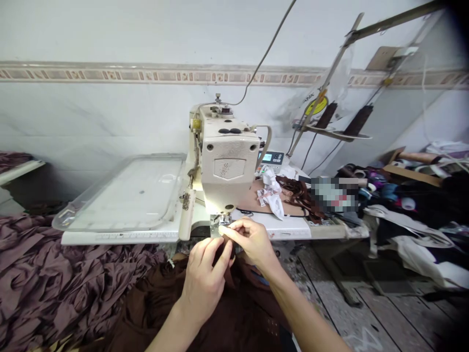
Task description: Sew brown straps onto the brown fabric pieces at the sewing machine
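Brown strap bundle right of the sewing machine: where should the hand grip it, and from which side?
Grip the brown strap bundle at its middle, coming from the right: it lies loosely tangled on the tan mat, and white fabric scraps crowd its left side.

White sewing tbl (282, 227) carries mach head (227, 166), w/ tan sheet (249, 203), brown straps (298, 195), white scraps (271, 193) on top.

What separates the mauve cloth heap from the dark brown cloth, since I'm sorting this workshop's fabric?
The mauve cloth is paler and greyish; the dark brown cloth is much darker. The mauve cloth spreads in ruffled folds left of the sewing machine; the dark brown cloth bunches up to the left hand. That hand pinches the dark brown cloth, not the mauve cloth. Both lie soft and loose below the tabletop.
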Available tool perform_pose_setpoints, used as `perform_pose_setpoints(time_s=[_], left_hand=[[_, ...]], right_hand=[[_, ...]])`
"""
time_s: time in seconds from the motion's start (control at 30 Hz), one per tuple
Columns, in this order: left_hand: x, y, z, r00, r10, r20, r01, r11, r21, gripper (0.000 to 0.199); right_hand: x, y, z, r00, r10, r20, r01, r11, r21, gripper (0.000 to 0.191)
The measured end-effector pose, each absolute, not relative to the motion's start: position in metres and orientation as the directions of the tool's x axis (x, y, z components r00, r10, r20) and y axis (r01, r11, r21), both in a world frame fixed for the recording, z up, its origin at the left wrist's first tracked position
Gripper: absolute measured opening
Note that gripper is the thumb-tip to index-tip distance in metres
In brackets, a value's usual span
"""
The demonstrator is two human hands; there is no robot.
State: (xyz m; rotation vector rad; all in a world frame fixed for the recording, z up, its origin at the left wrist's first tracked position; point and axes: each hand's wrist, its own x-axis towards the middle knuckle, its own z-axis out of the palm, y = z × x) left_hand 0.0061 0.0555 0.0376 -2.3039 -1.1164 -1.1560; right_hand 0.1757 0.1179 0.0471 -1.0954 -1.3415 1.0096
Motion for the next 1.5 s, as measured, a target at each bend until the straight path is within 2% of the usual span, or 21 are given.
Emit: perform_pose_setpoints(time_s=[0.07, 0.17, 0.3, 0.43, 0.73, 1.0, 1.2, 1.3, 1.4, 1.5], left_hand=[[0.005, 0.056, 0.039, 0.382, 0.491, 0.783, 0.758, -0.651, 0.038, 0.038], [0.006, 0.058, 0.039, 0.412, 0.481, 0.774, 0.755, -0.655, 0.006, 0.040], [0.011, 0.060, 0.037, 0.398, 0.503, 0.767, 0.791, -0.612, -0.009, 0.042], [0.014, 0.064, 0.036, 0.387, 0.528, 0.756, 0.806, -0.592, 0.001, 0.043], [0.018, 0.064, 0.033, 0.340, 0.545, 0.766, 0.857, -0.514, -0.015, 0.039], [0.012, 0.068, 0.037, 0.404, 0.527, 0.748, 0.828, -0.558, -0.054, 0.038], [0.014, 0.067, 0.034, 0.380, 0.544, 0.748, 0.846, -0.531, -0.044, 0.037], [0.016, 0.066, 0.033, 0.353, 0.555, 0.753, 0.834, -0.552, 0.016, 0.043], [0.015, 0.060, 0.032, 0.277, 0.608, 0.744, 0.783, -0.592, 0.193, 0.049], [0.007, 0.048, 0.032, 0.173, 0.676, 0.716, 0.723, -0.580, 0.374, 0.050]], right_hand=[[0.173, 0.117, 0.037, 0.062, 0.992, 0.110, -0.073, 0.115, -0.991, 0.031], [0.172, 0.106, 0.025, 0.130, 0.990, 0.045, -0.204, 0.071, -0.976, 0.040], [0.174, 0.081, 0.013, 0.051, 0.998, 0.042, -0.136, 0.048, -0.990, 0.047], [0.175, 0.061, 0.006, 0.021, 0.993, 0.113, -0.087, 0.114, -0.990, 0.050], [0.175, 0.069, 0.009, 0.013, 0.999, 0.042, -0.161, 0.043, -0.986, 0.047], [0.173, 0.070, 0.010, 0.013, 1.000, -0.015, -0.235, -0.012, -0.972, 0.052], [0.171, 0.068, 0.012, 0.028, 1.000, -0.006, -0.223, 0.000, -0.975, 0.052], [0.171, 0.067, 0.010, 0.016, 0.999, -0.044, -0.270, -0.038, -0.962, 0.052], [0.175, 0.069, 0.006, 0.007, 0.992, -0.129, -0.342, -0.119, -0.932, 0.051], [0.182, 0.068, 0.003, 0.097, 0.991, -0.088, -0.264, -0.060, -0.963, 0.046]])
